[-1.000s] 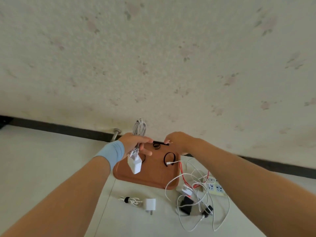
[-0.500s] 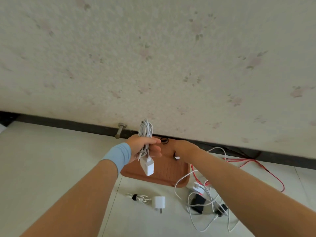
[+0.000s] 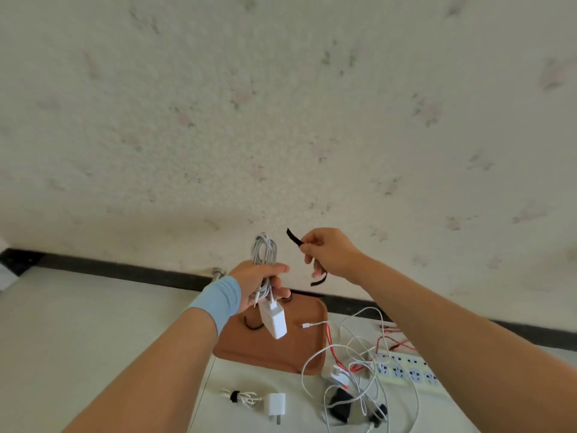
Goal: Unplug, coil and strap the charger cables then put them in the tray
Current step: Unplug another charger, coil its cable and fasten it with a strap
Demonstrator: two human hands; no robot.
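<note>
Up off the brown tray comes the right hand, raised beside the left hand, which grips the coiled white cable upright for binding, charger brick dangling over the tray; the right pinches a black strap, seemingly ready to wrap.

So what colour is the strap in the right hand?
Black: the strap pinched in the right hand shows best in the head view, against the pale wall.

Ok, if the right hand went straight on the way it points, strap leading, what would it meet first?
Probably the top loops of the coiled white cable gripped by the left hand; the right hand points its black strap at them. Depth unclear.
</note>
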